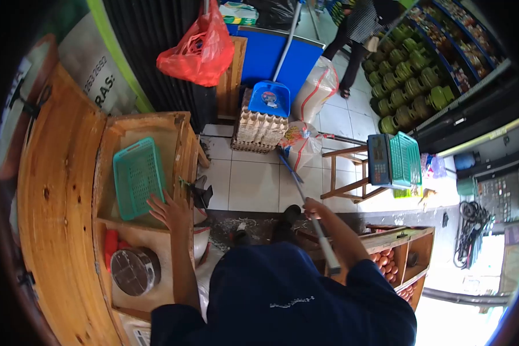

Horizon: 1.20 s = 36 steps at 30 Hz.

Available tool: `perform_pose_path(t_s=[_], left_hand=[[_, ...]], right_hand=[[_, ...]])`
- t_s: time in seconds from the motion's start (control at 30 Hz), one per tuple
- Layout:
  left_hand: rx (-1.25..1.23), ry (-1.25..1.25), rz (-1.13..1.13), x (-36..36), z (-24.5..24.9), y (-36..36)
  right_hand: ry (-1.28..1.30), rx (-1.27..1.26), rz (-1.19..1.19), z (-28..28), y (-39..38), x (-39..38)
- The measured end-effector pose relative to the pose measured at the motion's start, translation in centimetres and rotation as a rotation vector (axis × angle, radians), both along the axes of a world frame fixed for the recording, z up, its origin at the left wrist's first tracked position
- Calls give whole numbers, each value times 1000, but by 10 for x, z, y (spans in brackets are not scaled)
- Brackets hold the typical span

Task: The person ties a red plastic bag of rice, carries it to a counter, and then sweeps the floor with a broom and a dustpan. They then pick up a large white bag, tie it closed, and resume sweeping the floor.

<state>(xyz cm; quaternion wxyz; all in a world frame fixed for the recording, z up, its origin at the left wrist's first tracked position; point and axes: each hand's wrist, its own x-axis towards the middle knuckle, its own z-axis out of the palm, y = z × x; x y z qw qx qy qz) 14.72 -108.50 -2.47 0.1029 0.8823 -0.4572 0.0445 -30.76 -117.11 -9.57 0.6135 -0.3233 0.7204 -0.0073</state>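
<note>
My right hand (313, 208) is wrapped round the pole of a broom (299, 183), which slants down and away from me. The broom's narrow blue head rests low on the tiled floor by the plastic sacks. Fingers spread, my left hand (170, 212) is at the near corner of a green plastic basket (137, 179), fingertips right at its rim. That basket sits in a compartment of a wooden bin (184, 135). Close to the left forearm, a round dark-topped container (135, 271) stands in the nearer compartment beside a red object (112, 245).
Ahead, a blue dustpan (269, 98) lies on stacked egg trays (258, 128) beside white sacks (317, 86). A wooden stool (352, 193) with a scale (379, 161) stands right. Gas cylinders (409, 81) and a person (354, 34) are farther back. Eggs (386, 264) fill a crate near my right arm.
</note>
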Motion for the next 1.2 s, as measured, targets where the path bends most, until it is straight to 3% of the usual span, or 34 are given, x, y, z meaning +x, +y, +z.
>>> perform_pose_path(t_s=[0.1, 0.13, 0.27, 0.33, 0.4, 0.47, 0.57, 0.7, 0.77, 0.8, 0.83, 0.93, 1.0, 1.07, 1.13, 1.17, 1.2], left_hand=[[-114, -10, -62, 16, -11, -4], [-109, -8, -47, 19, -17, -4], [-71, 69, -32, 27, -25, -7], [-97, 67, -43, 28, -26, -8], [-132, 59, -27, 30, -30, -7], [-117, 64, -18, 30, -26, -10], [-98, 74, -12, 26, -24, -9], [-92, 62, -22, 29, -24, -9], [-101, 93, 2, 28, -14, -8], [-110, 135, 16, 22, -11, -9], [-122, 159, 51, 18, -14, -8], [-126, 103, -1, 30, -18, -11], [-109, 71, -19, 28, -21, -11], [-105, 93, -34, 29, -20, -9], [-109, 113, -35, 30, -21, -12], [-114, 127, -45, 31, -23, -12], [-118, 139, -54, 32, -23, -12]], right_hand=[[201, -29, 379, -44, 6, 32], [203, -24, 395, -44, 17, 35], [195, -74, 889, -58, 86, 23], [139, 16, 884, -33, 113, 16], [-58, -122, 950, -4, 127, -7], [-55, -592, 1053, -2, 133, -44], [184, -39, 805, 136, 79, 39], [321, -253, 882, 37, 3, 60], [220, -554, 1051, -58, -17, 57], [296, -375, 1618, -123, -24, 61], [203, -267, 2147, -185, -30, 65], [280, -102, 1297, -84, 43, 109], [170, -44, 1127, -5, 72, 96], [-46, -105, 1074, 13, 75, 48], [-146, -26, 836, 89, 75, 51], [-148, -21, 830, 106, 76, 57], [-154, 13, 676, 117, 75, 62]])
